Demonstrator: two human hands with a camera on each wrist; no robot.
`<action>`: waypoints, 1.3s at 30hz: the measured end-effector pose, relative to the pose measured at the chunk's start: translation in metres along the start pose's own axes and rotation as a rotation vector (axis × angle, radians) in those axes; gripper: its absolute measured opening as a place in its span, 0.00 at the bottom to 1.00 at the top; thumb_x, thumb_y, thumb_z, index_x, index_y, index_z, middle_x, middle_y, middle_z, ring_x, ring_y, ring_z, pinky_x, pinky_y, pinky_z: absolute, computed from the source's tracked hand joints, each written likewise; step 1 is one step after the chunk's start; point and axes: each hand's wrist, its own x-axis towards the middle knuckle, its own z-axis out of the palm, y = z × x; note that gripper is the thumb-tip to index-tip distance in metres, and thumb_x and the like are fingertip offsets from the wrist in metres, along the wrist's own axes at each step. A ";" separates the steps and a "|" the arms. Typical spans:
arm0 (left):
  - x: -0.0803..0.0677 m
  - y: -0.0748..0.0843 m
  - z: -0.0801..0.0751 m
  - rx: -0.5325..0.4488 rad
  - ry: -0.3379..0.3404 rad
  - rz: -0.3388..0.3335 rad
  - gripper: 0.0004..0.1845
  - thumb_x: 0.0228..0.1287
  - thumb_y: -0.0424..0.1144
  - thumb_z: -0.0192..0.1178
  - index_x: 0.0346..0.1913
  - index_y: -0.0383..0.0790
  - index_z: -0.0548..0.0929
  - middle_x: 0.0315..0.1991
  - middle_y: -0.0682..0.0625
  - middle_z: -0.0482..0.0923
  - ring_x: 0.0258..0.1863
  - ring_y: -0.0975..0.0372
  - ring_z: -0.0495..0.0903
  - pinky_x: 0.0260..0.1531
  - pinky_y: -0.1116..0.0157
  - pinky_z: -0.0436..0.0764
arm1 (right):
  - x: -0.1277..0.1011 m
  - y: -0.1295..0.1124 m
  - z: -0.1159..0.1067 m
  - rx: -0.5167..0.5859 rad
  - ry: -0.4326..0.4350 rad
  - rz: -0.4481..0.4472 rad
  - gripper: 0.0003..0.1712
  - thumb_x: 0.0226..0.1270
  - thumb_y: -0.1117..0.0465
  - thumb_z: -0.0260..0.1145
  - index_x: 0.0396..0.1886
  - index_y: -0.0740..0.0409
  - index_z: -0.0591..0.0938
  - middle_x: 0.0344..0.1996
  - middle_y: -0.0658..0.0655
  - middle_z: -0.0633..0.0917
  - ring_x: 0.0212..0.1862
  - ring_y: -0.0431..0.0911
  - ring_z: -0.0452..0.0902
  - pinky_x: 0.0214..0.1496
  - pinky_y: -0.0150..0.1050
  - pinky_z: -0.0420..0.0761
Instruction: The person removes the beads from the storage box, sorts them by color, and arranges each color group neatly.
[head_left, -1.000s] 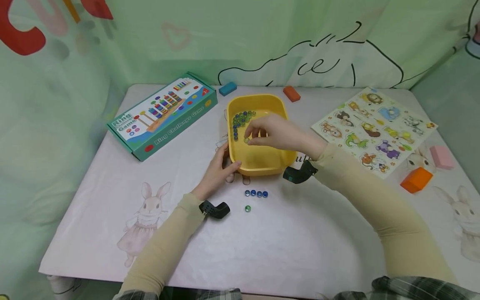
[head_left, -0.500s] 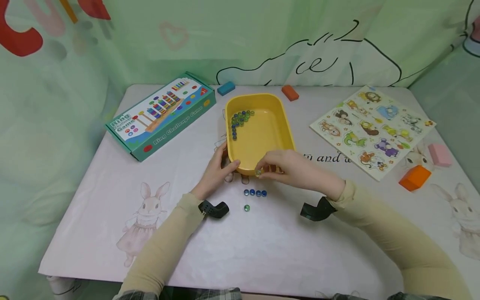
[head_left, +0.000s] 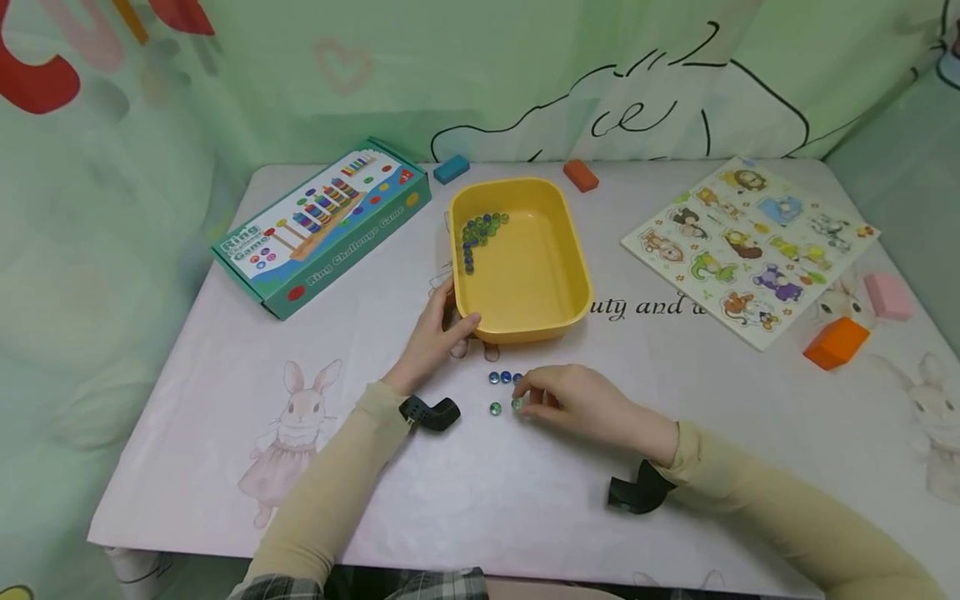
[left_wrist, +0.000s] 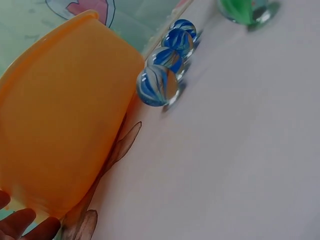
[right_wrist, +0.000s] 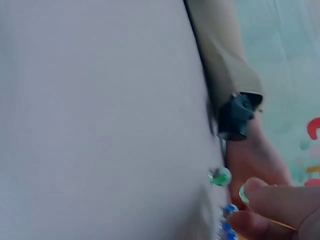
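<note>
On the table [head_left: 225, 400]: a yellow tub [head_left: 555, 283] sat near the middle, with marbles in and around it.
Right hand: the right hand [head_left: 581, 402] was at 6 o'clock from the tub, low on the table. Its fingertips [right_wrist: 252, 192] pinched a green marble [head_left: 517, 404].
Marble's place: it was just at 3 o'clock of another green marble [head_left: 495, 408] lying on the table.
Blue marbles: a short row of blue marbles [head_left: 505, 377] lay at 12 o'clock from the green ones, close to the tub's near wall.
Left hand: the left hand [head_left: 435, 337] rested on the tub's near corner at 7 o'clock, with loose fingers against its wall.
Inside the tub: a bunch of marbles [head_left: 478, 235] sat at the far corner, at 11 o'clock.
Far off: a game box [head_left: 322, 225] at 9 o'clock and an animal puzzle [head_left: 750, 250] at 3 o'clock.
</note>
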 end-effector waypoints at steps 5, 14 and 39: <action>-0.001 -0.001 -0.001 0.004 0.016 0.011 0.38 0.65 0.48 0.55 0.72 0.47 0.49 0.70 0.49 0.55 0.70 0.60 0.51 0.70 0.57 0.47 | 0.000 -0.005 0.013 -0.008 -0.012 0.045 0.06 0.58 0.59 0.67 0.36 0.53 0.81 0.19 0.41 0.75 0.23 0.32 0.66 0.28 0.27 0.69; 0.000 0.002 -0.002 -0.017 -0.007 0.005 0.38 0.66 0.44 0.54 0.73 0.45 0.48 0.70 0.45 0.54 0.70 0.58 0.52 0.70 0.58 0.47 | 0.002 -0.009 0.024 -0.101 0.044 0.088 0.07 0.58 0.57 0.67 0.35 0.53 0.82 0.19 0.43 0.76 0.23 0.33 0.66 0.26 0.27 0.68; -0.012 0.028 -0.003 -0.048 -0.025 0.018 0.37 0.66 0.39 0.53 0.72 0.37 0.46 0.69 0.39 0.55 0.67 0.51 0.56 0.68 0.55 0.52 | 0.006 -0.012 0.015 -0.118 0.027 0.072 0.10 0.57 0.54 0.68 0.37 0.53 0.83 0.21 0.42 0.78 0.23 0.32 0.68 0.26 0.28 0.69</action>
